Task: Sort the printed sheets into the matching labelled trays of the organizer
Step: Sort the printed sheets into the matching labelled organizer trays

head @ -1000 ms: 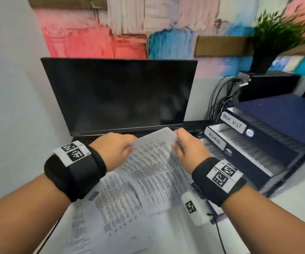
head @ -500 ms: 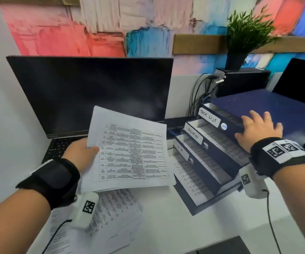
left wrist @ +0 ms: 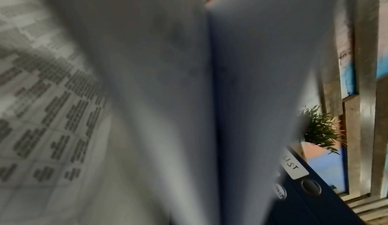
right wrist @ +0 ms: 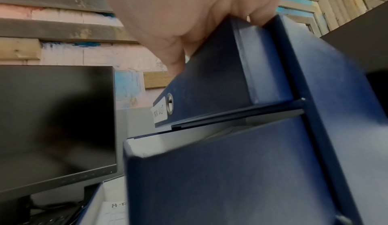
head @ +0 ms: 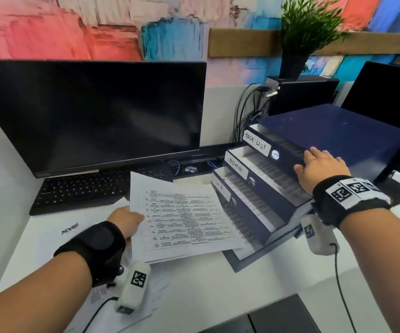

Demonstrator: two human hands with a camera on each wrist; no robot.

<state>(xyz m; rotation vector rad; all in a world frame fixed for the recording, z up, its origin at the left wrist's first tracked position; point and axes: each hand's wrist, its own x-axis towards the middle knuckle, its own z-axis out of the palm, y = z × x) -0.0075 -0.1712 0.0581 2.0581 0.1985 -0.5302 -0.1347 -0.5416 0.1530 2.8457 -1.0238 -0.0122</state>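
Note:
My left hand pinches the left edge of a printed sheet with a table on it. The sheet lies almost flat, its right edge over the front of the HR tray. The dark blue organizer stands at the right with its trays pulled out in steps: TASK LIST tray on top, ADMIN tray below. My right hand rests on the organizer's top edge, fingers flat on the lid. In the right wrist view its thumb lies against the TASK LIST tray. The sheet fills the left wrist view, blurred.
A dark monitor and a black keyboard stand behind the sheet. More printed sheets lie on the white desk under my left arm. Cables, a potted plant and a second screen are behind the organizer.
My right hand let go of the sheet and moved to the organizer's top. My left hand lifted the sheet off the pile, then lowered it flatter and rightward onto the HR tray's front.

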